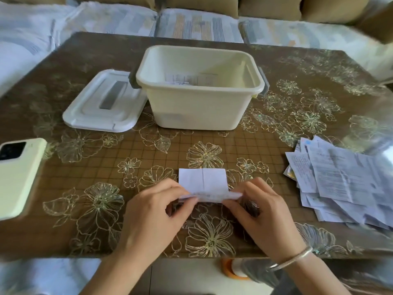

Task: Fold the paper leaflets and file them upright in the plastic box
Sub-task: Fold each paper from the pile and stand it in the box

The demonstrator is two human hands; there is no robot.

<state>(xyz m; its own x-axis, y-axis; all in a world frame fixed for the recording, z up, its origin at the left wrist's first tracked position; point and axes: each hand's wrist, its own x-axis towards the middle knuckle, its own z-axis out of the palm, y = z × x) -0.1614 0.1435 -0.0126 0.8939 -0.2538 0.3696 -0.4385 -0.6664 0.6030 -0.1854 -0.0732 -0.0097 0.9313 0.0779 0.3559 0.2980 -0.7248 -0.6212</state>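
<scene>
A small white leaflet (203, 180) lies on the table in front of me, its near edge lifted and partly folded over. My left hand (157, 207) pinches the left end of that near edge. My right hand (258, 206) pinches the right end. Beyond the leaflet stands the cream plastic box (200, 111), open, with a few folded papers (187, 78) inside near its far wall. A loose pile of unfolded leaflets (340, 179) lies at the right side of the table.
The box's white lid (104, 103) lies flat to the left of the box. A phone in a pale green case (19, 175) rests at the table's left edge. The table (95, 158) has a brown floral cover. A sofa runs behind it.
</scene>
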